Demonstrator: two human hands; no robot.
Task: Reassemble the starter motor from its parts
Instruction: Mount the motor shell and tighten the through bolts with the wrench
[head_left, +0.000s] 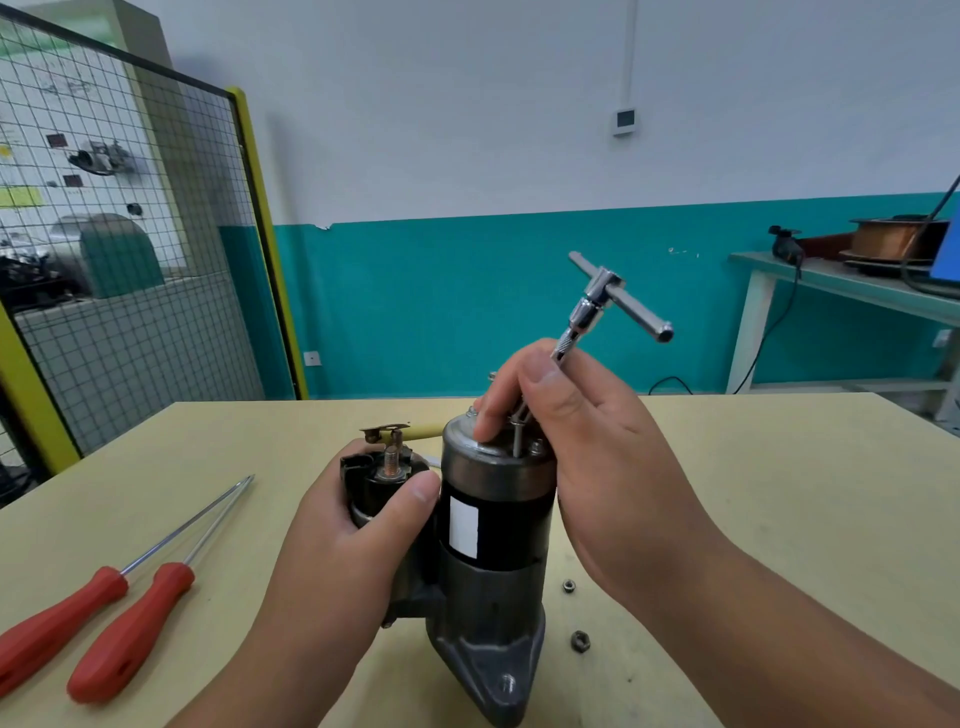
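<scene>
The starter motor (493, 525) stands upright on the table, its black body topped by a grey end cap, its grey cast nose at the bottom. My left hand (343, 551) grips the black solenoid (376, 480) on the motor's left side. My right hand (582, 457) holds the shaft of a chrome T-handle socket wrench (605, 306), which tilts up to the right; its lower end meets the end cap near small screws. A yellow-sleeved lead with a metal lug (395, 432) lies over the solenoid's terminal stud.
Two red-handled screwdrivers (124, 618) lie on the pale table (779, 493) at the left. Two loose nuts (576, 618) sit right of the motor's base. A yellow-framed mesh fence stands at the back left, and a green bench with a wire spool at the back right.
</scene>
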